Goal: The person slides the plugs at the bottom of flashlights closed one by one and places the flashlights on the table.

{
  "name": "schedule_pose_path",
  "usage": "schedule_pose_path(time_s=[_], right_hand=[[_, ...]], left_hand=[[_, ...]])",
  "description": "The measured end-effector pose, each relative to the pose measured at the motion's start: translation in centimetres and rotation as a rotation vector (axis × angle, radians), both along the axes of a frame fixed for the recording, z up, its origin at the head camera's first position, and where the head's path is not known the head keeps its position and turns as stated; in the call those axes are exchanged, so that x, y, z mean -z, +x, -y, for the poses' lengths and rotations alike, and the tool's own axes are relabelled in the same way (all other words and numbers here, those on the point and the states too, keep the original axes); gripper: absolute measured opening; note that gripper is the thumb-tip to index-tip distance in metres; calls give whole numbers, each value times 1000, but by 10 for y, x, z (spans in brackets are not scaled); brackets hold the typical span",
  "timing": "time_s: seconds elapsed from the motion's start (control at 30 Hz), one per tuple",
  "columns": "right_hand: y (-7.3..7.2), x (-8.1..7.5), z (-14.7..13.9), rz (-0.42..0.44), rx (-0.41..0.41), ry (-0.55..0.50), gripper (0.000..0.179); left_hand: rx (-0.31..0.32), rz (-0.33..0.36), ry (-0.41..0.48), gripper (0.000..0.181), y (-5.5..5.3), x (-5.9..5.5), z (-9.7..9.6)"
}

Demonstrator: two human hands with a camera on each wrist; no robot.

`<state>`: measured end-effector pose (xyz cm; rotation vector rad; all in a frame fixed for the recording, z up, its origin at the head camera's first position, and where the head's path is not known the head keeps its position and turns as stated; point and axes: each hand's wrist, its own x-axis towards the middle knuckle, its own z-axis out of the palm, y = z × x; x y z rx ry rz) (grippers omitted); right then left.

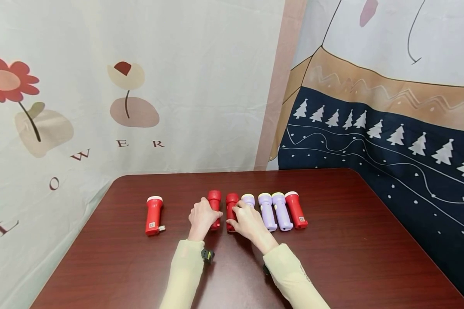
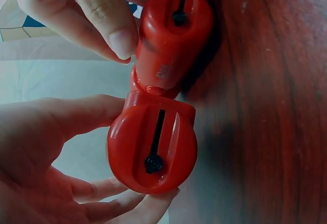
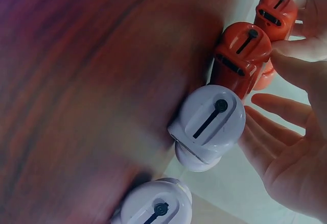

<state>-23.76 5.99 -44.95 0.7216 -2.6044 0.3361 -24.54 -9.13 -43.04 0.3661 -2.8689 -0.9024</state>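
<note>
In the head view my left hand [image 1: 203, 219] holds a red flashlight [image 1: 214, 196], thumb on one side and fingers round the other. The left wrist view shows that flashlight's rounded end [image 2: 153, 147] with a black sliding switch. My right hand [image 1: 250, 223] reaches over a second red flashlight [image 1: 231, 200], pinching it with the thumb against one side and a fingertip close at the other. Its remaining fingers lie alongside a lavender flashlight [image 3: 212, 122], partly hidden by the hand in the head view. Both red flashlights lie nearly parallel, close together.
To the right lie two more lavender flashlights [image 1: 267, 212] and a red flashlight with a white rim [image 1: 296, 210]. Apart at the left is another white-rimmed red flashlight [image 1: 154, 214], its plug folded out. Printed curtains hang behind the brown table [image 1: 355, 257].
</note>
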Motion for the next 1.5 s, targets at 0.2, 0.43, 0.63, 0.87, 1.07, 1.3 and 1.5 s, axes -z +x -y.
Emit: schedule_pose_path(time_s=[0.2, 0.43, 0.63, 0.87, 1.07, 1.3, 1.5], right_hand=[[0, 1, 1, 11, -7, 19, 29], [0, 1, 1, 21, -12, 15, 29], [-1, 2, 1, 28, -13, 16, 28], [-1, 1, 1, 42, -12, 6, 28], [-1, 1, 1, 41, -14, 5, 28], [-1, 0, 1, 50, -8, 11, 28], [-1, 0, 1, 55, -5, 13, 28]], left_hand=[[14, 4, -12, 47, 0, 5, -1], [27, 19, -33, 51, -2, 8, -3], [31, 33, -33, 50, -4, 10, -5], [36, 31, 1, 51, -4, 11, -5], [31, 35, 7, 51, -4, 10, -5], [34, 41, 10, 45, -4, 11, -5], [35, 31, 27, 38, -3, 11, -5]])
